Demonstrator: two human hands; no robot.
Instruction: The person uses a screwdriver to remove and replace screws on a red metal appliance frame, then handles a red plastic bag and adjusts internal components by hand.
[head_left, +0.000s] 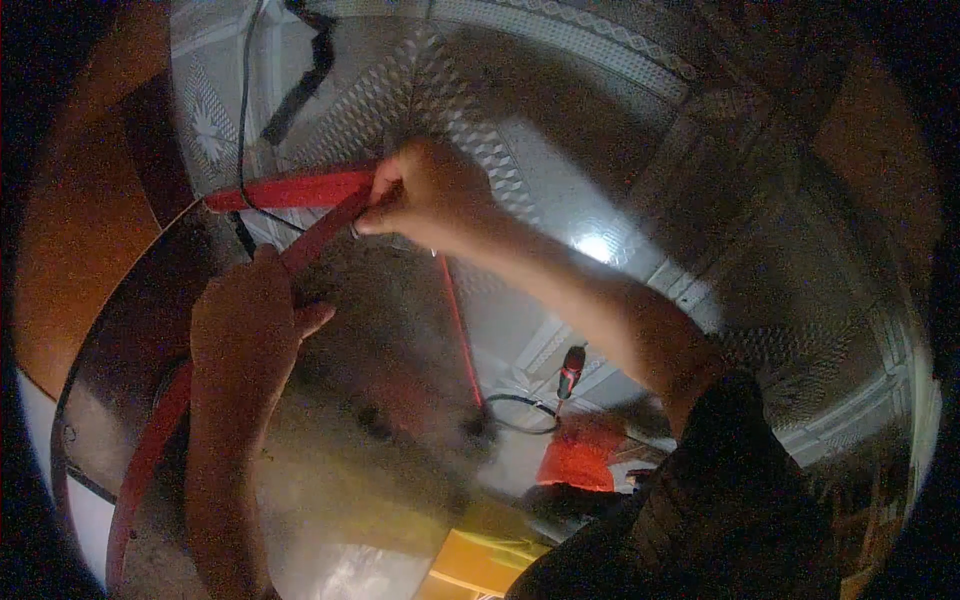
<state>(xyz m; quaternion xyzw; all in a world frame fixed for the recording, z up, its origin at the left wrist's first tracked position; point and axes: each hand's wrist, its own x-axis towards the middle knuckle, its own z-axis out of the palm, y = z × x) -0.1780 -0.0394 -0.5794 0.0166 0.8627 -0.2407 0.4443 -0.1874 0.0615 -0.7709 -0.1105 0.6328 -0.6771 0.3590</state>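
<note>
A long red strip (325, 228) like a flat band runs from the lower left up through both hands. My right hand (425, 190) pinches it between thumb and fingers at its upper bend, where it folds back to the left. Lower down, my left hand (240, 325) is closed round the strip, its thumb sticking out to the right. Beside my left forearm the strip continues down along a dark curved panel (115, 345). The finger ends of the left hand are hidden from me.
A black cable (245, 120) hangs across the patterned floor (430, 90) at the upper left. Right of centre lie a red-and-black screwdriver (571, 370), a dark ring (525, 430) and a red piece (580, 460). A yellow box-like thing (470, 570) is near the bottom.
</note>
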